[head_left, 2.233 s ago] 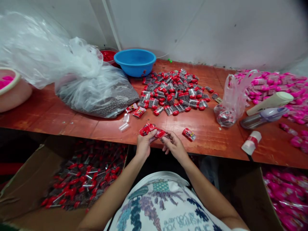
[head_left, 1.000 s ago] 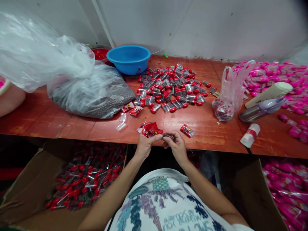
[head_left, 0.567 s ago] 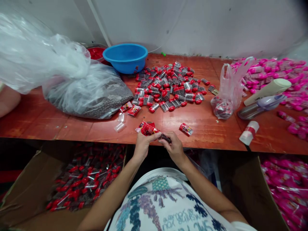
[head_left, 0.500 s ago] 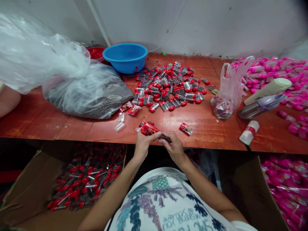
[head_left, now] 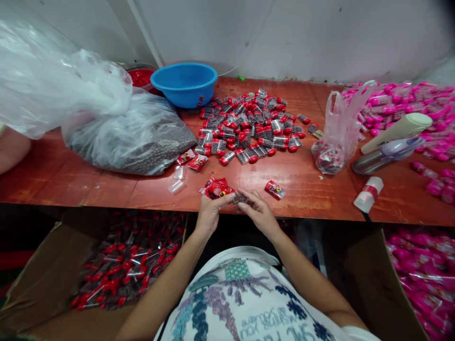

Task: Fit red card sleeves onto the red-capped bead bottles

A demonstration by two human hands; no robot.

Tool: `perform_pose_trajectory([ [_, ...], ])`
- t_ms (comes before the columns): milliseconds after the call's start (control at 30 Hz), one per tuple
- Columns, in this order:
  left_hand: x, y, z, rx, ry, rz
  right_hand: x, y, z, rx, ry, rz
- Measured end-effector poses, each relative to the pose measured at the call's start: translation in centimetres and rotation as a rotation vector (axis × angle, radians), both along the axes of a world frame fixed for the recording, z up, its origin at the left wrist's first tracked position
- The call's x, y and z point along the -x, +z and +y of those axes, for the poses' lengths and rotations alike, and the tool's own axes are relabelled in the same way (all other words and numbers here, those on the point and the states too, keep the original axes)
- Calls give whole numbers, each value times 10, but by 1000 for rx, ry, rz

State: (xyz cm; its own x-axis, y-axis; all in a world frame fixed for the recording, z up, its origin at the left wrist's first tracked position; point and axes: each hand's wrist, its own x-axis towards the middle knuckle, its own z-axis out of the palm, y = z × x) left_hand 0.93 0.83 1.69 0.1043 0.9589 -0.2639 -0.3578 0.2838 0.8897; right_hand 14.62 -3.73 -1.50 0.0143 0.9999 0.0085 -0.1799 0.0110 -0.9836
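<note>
From here I see a grey, speckled wall [head_left: 291, 42] behind the long reddish-brown table [head_left: 313, 199], a pale strip [head_left: 145, 33] slanting down its left part. Underneath the table, it's dark.

Finding open tabletop [head_left: 316, 201] right of the right hand [head_left: 262, 214], meeting one red packet [head_left: 275, 189] before a banded white roll [head_left: 369, 194] at the near right. Running into a thin carrier bag [head_left: 330, 157] and a purple-topped bottle [head_left: 384, 155] farther back. Facing a broad heap of red-capped tubes [head_left: 245, 137] at the far middle, seeing a narrow bare strip along its near side. Meeting two clear sleeves [head_left: 177, 186] left of the left hand [head_left: 209, 211], then crossing bare tabletop toward the near left. Hitting a bulging plastic sack [head_left: 131, 137] at the far left.
</note>
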Motion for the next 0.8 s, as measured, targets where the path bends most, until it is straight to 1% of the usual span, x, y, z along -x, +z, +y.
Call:
perform_pose_trajectory([
  [100, 1, 1, 2, 18, -9, 36, -2, -5, -2, -38, 6, -97],
  [200, 1, 1, 3, 34, -48, 77, -1, -7, -4, -51, 6, -115],
  [333, -1, 0, 3, 19, -65, 127, 2, -5, -8, -61, -54, -188],
  [367, -1, 0, 3, 19, -66, 136, 3, -4, -8, -39, -70, -149],
  [433, -2, 0, 2, 21, -73, 131, 5, -3, -9, 41, -77, 24],
  [500, -3, 2, 0, 15, -67, 89, 7, -2, -8, 118, -66, 197],
  [533, -4, 2, -1, 11, -61, 65, 7, -1, -8, 140, -61, 245],
  [633, -5, 4, -6, 24, -56, 30, 7, -1, -7, 125, -57, 231],
  [733, -5, 4, -8, 71, -100, 28, 3, -4, -7, 54, -43, 116],
  [800, -4, 3, -8, 109, -137, 12, 1, -7, -6, 38, -13, 76],
])
